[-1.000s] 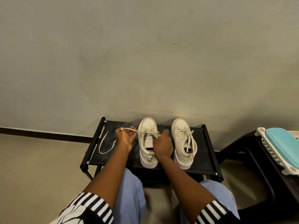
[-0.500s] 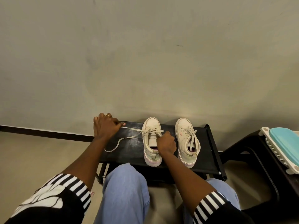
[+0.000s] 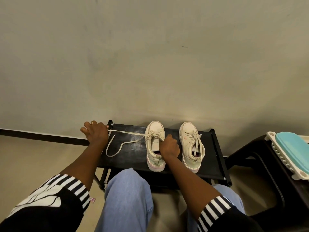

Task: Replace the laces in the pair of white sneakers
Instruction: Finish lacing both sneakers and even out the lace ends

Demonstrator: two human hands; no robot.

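- Left hand [image 3: 95, 134], closed, pinches the lace [image 3: 127, 132] taut past the black tabletop's [image 3: 133, 158] left edge.
- Right hand [image 3: 169, 146] is fisted on the left sneaker [image 3: 154, 131], gripping its lacing.
- Right sneaker [image 3: 188, 131] stands beside it, laced.

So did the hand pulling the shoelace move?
Yes. The left hand went outward to the left, from over the black rack to past its left edge, drawing the white lace taut.

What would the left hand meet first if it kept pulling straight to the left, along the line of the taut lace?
Probably nothing: the left hand is already past the rack's left edge, with only floor and wall beyond, though depth is unclear.
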